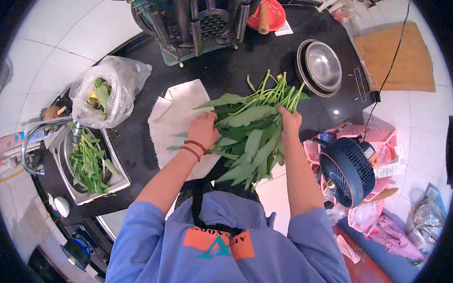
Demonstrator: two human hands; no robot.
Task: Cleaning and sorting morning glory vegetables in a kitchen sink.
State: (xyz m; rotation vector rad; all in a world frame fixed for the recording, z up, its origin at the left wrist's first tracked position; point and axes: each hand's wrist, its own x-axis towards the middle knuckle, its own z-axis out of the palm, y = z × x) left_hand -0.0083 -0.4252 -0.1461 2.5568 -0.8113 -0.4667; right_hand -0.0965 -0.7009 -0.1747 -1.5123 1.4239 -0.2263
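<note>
A large bunch of long-leaved greens, apparently water spinach (255,129), is spread over the near edge of the black countertop, its cut stems pointing away from me and its leaves hanging towards me. My right hand (290,123) grips the bunch on its right side, just below the stem ends. On the left side, my left hand (204,131) has its fingers curled around some of the leaves; a few tips stick out past the wrist. Under that hand lies a cream cloth (175,117), partly covered by hand and leaves.
At left, more greens (87,163) lie in the steel sink (116,186), below a faucet (28,145). A plastic bag (127,74) holds scraps. Behind stands a utensil rack (173,59); steel bowls (323,66) sit back right. A fan (345,172) stands at right.
</note>
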